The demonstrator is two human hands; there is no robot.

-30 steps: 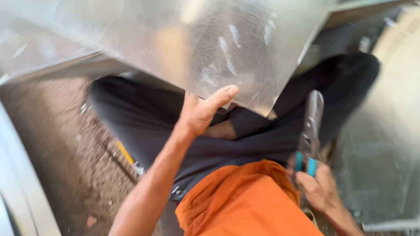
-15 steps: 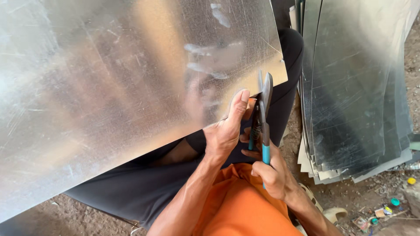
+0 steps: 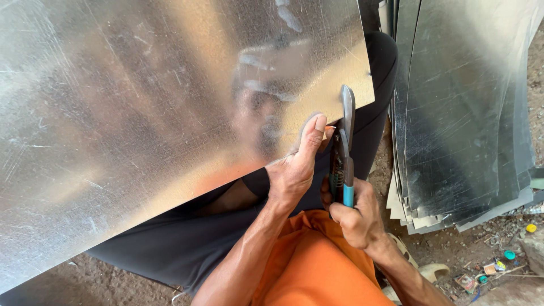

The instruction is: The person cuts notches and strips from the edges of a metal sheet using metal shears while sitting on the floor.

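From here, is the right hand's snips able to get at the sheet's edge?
Probably yes: the right hand holds the snips at the sheet edge, beside the left hand, nothing between.

stack of metal sheets (image 3: pixel 459 113) at right, dirt floor (image 3: pixel 442 249), small coloured scraps (image 3: pixel 498 263)

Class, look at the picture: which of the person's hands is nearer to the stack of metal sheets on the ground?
Right. The right hand, holding the snips, sits close beside the stack of metal sheets; the left hand lies farther away, on the large sheet.
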